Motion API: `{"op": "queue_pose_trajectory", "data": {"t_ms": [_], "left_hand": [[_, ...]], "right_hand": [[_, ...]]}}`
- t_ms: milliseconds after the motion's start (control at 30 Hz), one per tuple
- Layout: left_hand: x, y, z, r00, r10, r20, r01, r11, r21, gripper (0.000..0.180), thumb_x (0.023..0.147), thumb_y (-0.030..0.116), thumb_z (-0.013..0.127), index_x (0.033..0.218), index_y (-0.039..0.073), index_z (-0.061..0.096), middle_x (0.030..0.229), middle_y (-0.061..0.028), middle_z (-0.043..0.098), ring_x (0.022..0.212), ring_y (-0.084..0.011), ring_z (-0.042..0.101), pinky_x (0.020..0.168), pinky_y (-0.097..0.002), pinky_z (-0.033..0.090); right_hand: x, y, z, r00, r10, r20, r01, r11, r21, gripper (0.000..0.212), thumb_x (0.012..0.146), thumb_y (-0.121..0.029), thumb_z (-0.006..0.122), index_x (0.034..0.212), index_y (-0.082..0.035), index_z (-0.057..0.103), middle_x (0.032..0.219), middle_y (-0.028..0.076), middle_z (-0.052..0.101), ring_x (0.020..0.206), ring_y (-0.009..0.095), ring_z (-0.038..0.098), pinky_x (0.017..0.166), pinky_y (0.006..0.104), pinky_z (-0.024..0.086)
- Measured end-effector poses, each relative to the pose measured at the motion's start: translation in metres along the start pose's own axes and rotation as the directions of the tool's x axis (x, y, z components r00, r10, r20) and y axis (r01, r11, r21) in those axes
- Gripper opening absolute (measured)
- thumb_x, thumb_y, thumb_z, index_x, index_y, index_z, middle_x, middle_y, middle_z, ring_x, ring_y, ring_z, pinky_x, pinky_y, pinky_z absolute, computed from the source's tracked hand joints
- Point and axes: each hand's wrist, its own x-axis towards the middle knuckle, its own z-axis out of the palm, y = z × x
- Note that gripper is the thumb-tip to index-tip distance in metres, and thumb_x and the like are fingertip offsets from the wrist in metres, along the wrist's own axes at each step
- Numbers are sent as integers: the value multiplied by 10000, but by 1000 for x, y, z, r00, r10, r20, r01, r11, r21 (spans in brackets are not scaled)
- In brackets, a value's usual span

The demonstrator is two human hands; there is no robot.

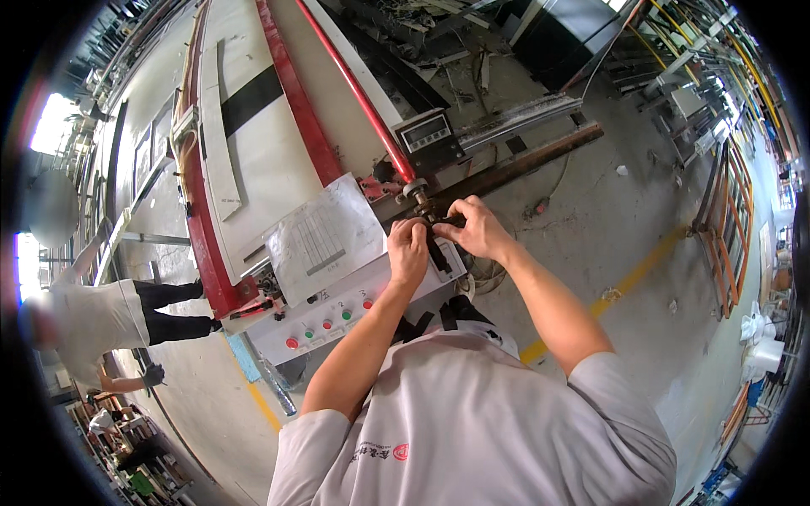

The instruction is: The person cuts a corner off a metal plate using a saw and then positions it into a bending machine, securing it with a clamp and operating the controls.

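Both my hands meet at the near end of a long red rod [359, 88], just past its metal collar [415, 191]. My left hand [408, 251] is closed, thumb and fingers pinched at a narrow black part [439, 255] whose exact kind I cannot make out. From the right, my right hand [477, 229] has its bent fingers closed on the upper end of the same part. The fingers hide most of where they grip. Left of my hands, a plastic-covered sheet of paper [325, 236] with a printed table lies on the machine.
A white control panel [316, 325] with red and green buttons faces me. Behind my hands sits a black digital readout [426, 132] beside a metal rail [523, 118]. A person [101, 325] stands at the left. Metal racks [730, 228] line the right, and scrap [472, 67] lies beyond.
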Motion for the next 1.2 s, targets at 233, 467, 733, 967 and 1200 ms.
{"op": "queue_pose_trajectory", "data": {"t_ms": [233, 467, 733, 967, 1200], "left_hand": [[5, 26, 11, 987, 59, 149, -100, 953, 286, 254, 904, 151, 481, 758, -13, 609, 805, -184, 612, 838, -374, 523, 807, -448, 419], [5, 23, 19, 995, 4, 102, -30, 964, 262, 271, 909, 163, 484, 797, -25, 644, 855, -211, 609, 889, -387, 540, 844, -460, 424], [3, 14, 20, 998, -25, 55, 13, 978, 209, 299, 919, 175, 488, 835, -86, 607, 850, -234, 593, 795, -387, 585, 756, -430, 456], [1, 12, 19, 999, -32, 42, 26, 990, 137, 258, 912, 136, 494, 826, -82, 602, 802, -182, 584, 734, -277, 571, 721, -370, 453], [-1, 16, 14, 991, -108, 77, 105, 994, 35, 243, 923, 119, 508, 884, -68, 658, 846, -136, 618, 776, -234, 586, 752, -328, 465]], "right_hand": [[10, 3, -2, 982, 49, 181, -80, 983, 166, 553, 761, -445, 772, 954, 33, 572, 850, 230, 634, 757, 221, 571, 721, 371, 486], [16, 6, 11, 968, 117, 223, -126, 992, 25, 483, 763, -356, 762, 974, 44, 591, 1006, 266, 646, 988, 398, 618, 826, 423, 496], [4, 12, 25, 999, 25, 35, -26, 999, 46, 490, 734, -312, 802, 994, 23, 555, 1043, 248, 604, 1010, 404, 591, 847, 436, 489], [4, 15, 30, 1000, -22, -8, 23, 998, 51, 487, 711, -288, 819, 953, 31, 542, 998, 267, 594, 968, 414, 584, 833, 439, 483], [-2, 15, 43, 991, 40, -129, -24, 992, 123, 534, 668, -225, 830, 1010, 26, 507, 1009, 264, 580, 978, 427, 565, 853, 439, 482]]}}
